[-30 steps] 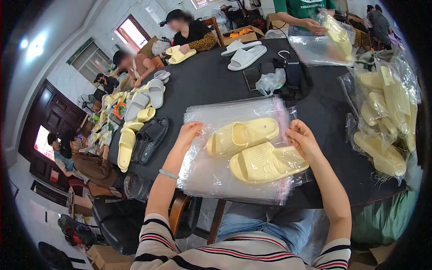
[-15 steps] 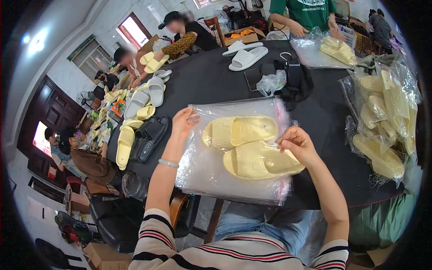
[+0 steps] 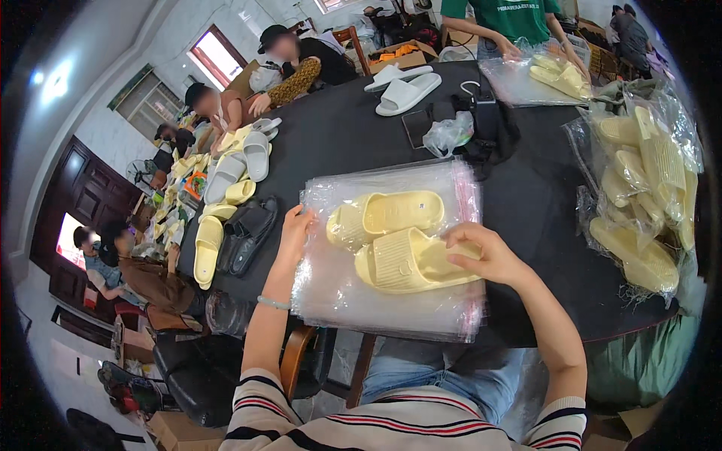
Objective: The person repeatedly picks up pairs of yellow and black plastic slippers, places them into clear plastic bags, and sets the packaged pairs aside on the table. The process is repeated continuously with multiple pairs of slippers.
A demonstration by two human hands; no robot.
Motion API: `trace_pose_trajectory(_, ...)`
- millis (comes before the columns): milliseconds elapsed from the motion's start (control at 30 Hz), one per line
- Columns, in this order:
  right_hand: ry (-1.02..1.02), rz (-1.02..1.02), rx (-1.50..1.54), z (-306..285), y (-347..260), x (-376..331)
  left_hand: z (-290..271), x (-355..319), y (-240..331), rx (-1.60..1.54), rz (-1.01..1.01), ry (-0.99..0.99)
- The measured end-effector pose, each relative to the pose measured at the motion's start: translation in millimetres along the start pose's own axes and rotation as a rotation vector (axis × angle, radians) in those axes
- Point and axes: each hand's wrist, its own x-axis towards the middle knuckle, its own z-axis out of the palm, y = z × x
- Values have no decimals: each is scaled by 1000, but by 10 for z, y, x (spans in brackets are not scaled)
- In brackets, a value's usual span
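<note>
A pair of pale yellow slippers [image 3: 402, 261] lies side by side on a stack of clear plastic bags [image 3: 331, 301] in front of me. Glossy film shows over their toes; I cannot tell how far they sit inside the top bag. My left hand [image 3: 295, 229] is at the stack's left edge, its fingers curled onto the plastic. Over the heel of the nearer slipper is my right hand [image 3: 489, 254], thumb and fingers apart.
Bagged yellow slippers [image 3: 647, 188] are piled on the right of the black table [image 3: 323, 143]. Black slippers [image 3: 250, 233] and grey slippers [image 3: 410, 92] lie to the left and far side. A crumpled bag [image 3: 450, 135] sits beyond the stack. Several people work around the table.
My left hand has slid down the left edge of the plastic. My right fingers have gone from a pinch to spread over the heel. The slippers have shifted slightly left.
</note>
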Motion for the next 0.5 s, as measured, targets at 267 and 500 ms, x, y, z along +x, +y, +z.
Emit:
trace_pose_trajectory(267,171,-80,-650,-41,-57,-11,-182,-144,-14,-37,-78,-79)
trace_pose_trajectory(500,100,131,-497,-72,86,-30,-212,-48,-37,-332,-152,-125)
